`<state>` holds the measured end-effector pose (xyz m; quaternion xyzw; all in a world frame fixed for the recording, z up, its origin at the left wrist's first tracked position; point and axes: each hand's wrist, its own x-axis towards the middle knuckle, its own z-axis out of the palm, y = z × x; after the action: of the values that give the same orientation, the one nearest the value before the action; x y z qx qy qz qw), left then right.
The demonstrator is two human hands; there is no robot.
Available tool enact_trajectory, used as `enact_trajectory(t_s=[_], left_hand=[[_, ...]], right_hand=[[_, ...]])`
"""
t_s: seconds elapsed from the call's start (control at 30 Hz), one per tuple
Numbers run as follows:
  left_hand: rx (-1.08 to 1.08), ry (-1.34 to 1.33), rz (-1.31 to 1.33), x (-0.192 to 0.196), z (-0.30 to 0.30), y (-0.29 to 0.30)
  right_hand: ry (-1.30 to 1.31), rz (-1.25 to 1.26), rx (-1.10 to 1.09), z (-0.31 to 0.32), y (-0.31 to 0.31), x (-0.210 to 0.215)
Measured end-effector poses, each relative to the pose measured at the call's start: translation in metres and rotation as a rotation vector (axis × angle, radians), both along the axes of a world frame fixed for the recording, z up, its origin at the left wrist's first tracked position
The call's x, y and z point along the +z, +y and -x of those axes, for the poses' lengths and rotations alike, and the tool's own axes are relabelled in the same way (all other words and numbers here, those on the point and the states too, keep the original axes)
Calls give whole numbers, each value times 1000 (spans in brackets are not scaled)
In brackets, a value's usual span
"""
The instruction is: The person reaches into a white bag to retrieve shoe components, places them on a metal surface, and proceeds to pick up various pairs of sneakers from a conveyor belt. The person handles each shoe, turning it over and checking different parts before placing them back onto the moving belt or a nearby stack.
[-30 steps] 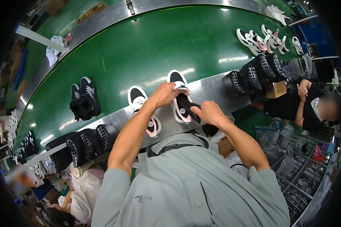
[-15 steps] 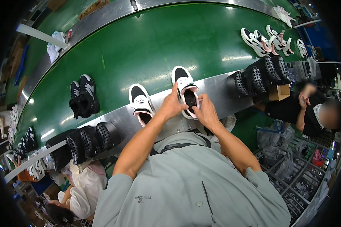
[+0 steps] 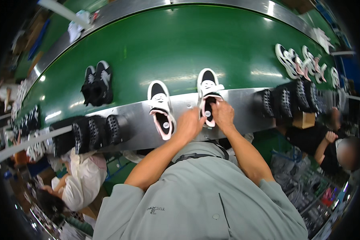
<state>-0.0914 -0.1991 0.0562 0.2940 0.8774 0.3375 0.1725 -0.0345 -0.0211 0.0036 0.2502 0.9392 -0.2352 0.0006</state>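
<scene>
A black and white sneaker [image 3: 207,76] with pink lining stands toe-away on the metal edge, between my two hands. My left hand [image 3: 190,123] is closed on its left side near the heel, the thumb at the collar. At the right, my right hand [image 3: 223,116] grips the collar, its fingertips partly hidden in the opening. A dark insole with a pale round mark shows inside. To the left stands a matching sneaker [image 3: 159,100], apart from both hands, its insole bearing a similar mark.
The green conveyor belt [image 3: 148,44] runs beyond the metal ledge [image 3: 140,120]. Black shoes [image 3: 98,86] stand on it at left; several pink-lined sneakers [image 3: 286,60] lie at far right. Black perforated forms [image 3: 94,134] line the ledge on both sides. Co-workers [image 3: 84,180] sit at either side.
My left hand has moved from the sneaker's upper side down toward its heel. My right hand remains at the collar. The pale mark inside the sneaker now shows. The whole view has shifted.
</scene>
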Motion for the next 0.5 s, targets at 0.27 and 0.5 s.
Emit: enact_trajectory(t_s=[0.27,0.5], left_hand=[[482,-87,269,24,-4,-120],[436,-186,0,-2,-7,-105]], right_hand=[[-67,65,135,3,-24,21],[-217,24,224,10,-51,68]])
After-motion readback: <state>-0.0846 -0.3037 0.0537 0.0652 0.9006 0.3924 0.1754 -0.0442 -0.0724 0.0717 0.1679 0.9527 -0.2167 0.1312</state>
